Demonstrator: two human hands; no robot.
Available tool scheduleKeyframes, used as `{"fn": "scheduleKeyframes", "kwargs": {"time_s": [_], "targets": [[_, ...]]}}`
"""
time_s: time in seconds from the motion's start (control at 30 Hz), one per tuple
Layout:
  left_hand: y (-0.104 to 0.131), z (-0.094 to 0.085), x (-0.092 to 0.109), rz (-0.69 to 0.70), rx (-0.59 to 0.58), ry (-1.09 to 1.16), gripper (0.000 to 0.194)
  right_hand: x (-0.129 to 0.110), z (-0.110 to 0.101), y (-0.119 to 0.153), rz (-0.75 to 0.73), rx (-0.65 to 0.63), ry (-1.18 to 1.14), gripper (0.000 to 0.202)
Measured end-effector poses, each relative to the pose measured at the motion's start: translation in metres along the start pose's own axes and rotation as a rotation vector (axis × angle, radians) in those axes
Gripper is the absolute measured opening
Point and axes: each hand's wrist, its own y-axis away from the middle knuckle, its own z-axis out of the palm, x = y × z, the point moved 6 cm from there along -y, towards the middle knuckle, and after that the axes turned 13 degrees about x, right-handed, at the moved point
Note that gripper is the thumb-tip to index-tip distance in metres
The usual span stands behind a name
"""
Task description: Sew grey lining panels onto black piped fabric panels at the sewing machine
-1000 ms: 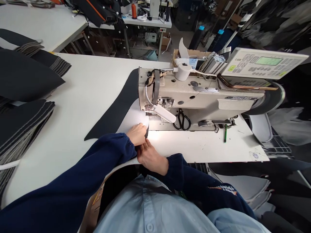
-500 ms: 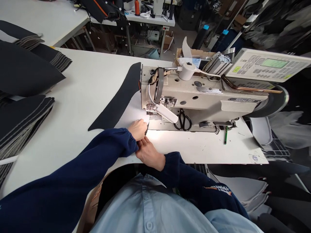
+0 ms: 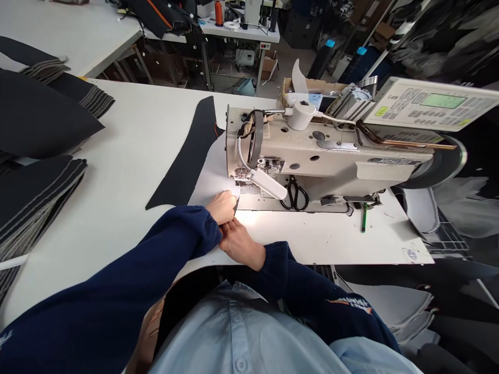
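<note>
A dark grey fabric panel (image 3: 181, 161) lies on the table at the left of the sewing machine (image 3: 304, 140). Its light grey, partly turned-up face (image 3: 212, 174) reaches under the machine's head, near the presser foot. My left hand (image 3: 223, 206) is closed on the panel's near edge, just in front of the needle area. Close below it, my right hand (image 3: 240, 243) has its fingers bent around the same edge, touching the left. The fingertips of both hands are partly hidden. An orange thread (image 3: 215, 130) shows at the panel's far end.
Stacks of dark fabric pieces (image 3: 35, 192) lie along the left side. Black scissors (image 3: 294, 195) rest on the machine bed, under its arm. A green pen (image 3: 364, 218) is at the right. A white lamp (image 3: 267, 183) hangs before the needle; a control panel (image 3: 432, 104) stands behind.
The fabric panel has turned a little: its far end has swung left, away from the machine head, and its near left tip has shifted right. Both hands keep nearly the same place.
</note>
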Motion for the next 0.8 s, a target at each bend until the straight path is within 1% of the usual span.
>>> {"fn": "scheduleKeyframes", "kwargs": {"time_s": [0.1,0.27,0.4,0.5,0.67,0.8], "targets": [[0.0,0.0,-0.001,-0.009,0.001,0.002,0.032,0.003,0.003,-0.001,0.005,-0.003,0.001,0.021],[-0.006,-0.002,-0.001,-0.017,0.036,-0.01,0.033,-0.002,0.005,-0.003,0.029,0.018,-0.054,0.022],[-0.01,-0.004,-0.005,-0.031,0.074,-0.002,0.034,0.006,0.008,-0.003,0.049,0.041,-0.034,0.024],[-0.015,-0.002,-0.009,-0.064,0.102,0.015,0.035,0.012,0.01,-0.005,0.061,0.034,0.001,0.024],[-0.024,0.004,-0.014,-0.08,0.159,0.04,0.036,0.009,0.013,-0.011,0.035,0.059,0.018,0.026],[-0.016,0.003,-0.017,-0.043,0.206,0.036,0.038,0.013,0.015,-0.012,0.042,0.044,0.004,0.022]]}}
